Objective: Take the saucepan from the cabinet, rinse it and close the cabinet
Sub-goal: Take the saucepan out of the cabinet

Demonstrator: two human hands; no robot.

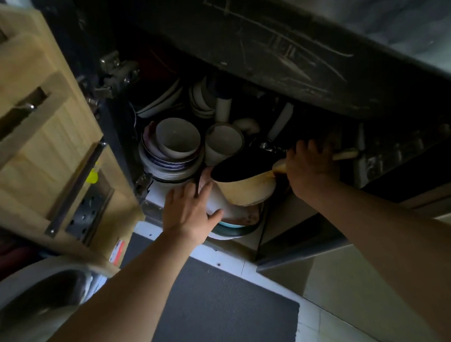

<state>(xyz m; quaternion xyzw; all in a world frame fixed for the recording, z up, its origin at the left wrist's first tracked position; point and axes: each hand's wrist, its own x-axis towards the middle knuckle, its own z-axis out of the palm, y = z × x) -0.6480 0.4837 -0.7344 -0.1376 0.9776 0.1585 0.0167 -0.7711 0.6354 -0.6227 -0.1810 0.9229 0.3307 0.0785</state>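
A cream saucepan [246, 189] with a dark inside hangs tilted at the front of the open cabinet [144, 70], just above a stack of dishes. My right hand [310, 165] is shut on its pale wooden handle, whose tip sticks out to the right. My left hand [188, 212] lies flat with fingers spread on the dishes [237, 217] under the pan, touching a pale plate there. The wooden cabinet door [40, 145] stands swung open at the left.
Inside the cabinet are stacked plates with a white bowl [177, 138], a white cup [224, 142], more bowls behind and a white drain pipe [223, 107]. The dark counter edge [304, 60] overhangs above. A grey floor mat [219, 303] lies below; a round metal basin [39, 296] sits lower left.
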